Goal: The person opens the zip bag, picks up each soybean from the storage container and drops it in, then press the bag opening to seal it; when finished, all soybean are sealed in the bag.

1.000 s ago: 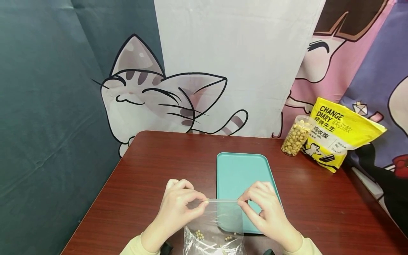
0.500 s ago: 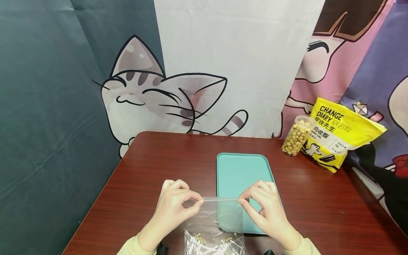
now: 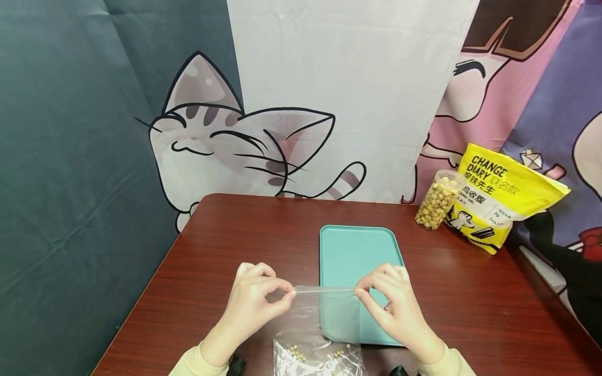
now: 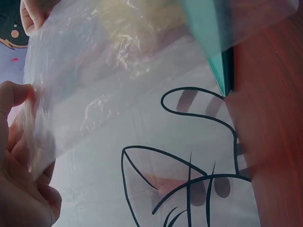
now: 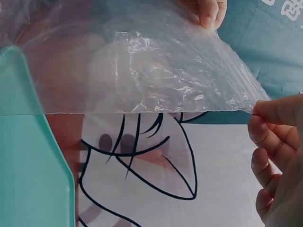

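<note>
On the dark red wooden table (image 3: 226,245), at about 6 o'clock from the tray, the two hands have moved a little apart compared with a second ago, so the top edge of the clear plastic bag (image 3: 324,318) is now pulled tighter and straighter; it seems the mouth is being stretched along its strip. The table is smooth and shows a fine grain. The teal tray (image 3: 357,250) is a flat rectangle with rounded corners and a matte surface, and it lies partly behind the bag. The bag is thin, wrinkled and shiny, held above the table's near edge. The left hand (image 3: 251,308) pinches its left top corner between thumb and forefinger, and the right hand (image 3: 395,308) pinches the right corner the same way. Small round yellow beans (image 3: 296,353) rest at the bottom of the bag.
</note>
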Demonstrator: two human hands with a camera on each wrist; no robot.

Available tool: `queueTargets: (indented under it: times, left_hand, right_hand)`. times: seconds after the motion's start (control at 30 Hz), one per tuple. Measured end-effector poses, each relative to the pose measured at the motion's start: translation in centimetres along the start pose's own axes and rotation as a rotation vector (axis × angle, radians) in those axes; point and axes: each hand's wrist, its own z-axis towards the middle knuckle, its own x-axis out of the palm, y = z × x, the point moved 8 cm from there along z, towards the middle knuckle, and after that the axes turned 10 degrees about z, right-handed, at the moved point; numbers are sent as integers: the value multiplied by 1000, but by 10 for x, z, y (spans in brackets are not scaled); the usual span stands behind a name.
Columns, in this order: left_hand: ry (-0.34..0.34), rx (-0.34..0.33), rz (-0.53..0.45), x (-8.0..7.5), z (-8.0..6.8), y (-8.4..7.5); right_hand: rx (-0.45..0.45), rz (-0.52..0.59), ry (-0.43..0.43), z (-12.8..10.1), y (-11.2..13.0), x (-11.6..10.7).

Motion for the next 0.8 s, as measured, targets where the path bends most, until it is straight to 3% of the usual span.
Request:
queueTargets:
  times: [0.8]
  left_hand:
    - [5, -26, 7, -5, -5, 13]
  right_hand:
    - [18, 32, -49, -3, -5, -6]
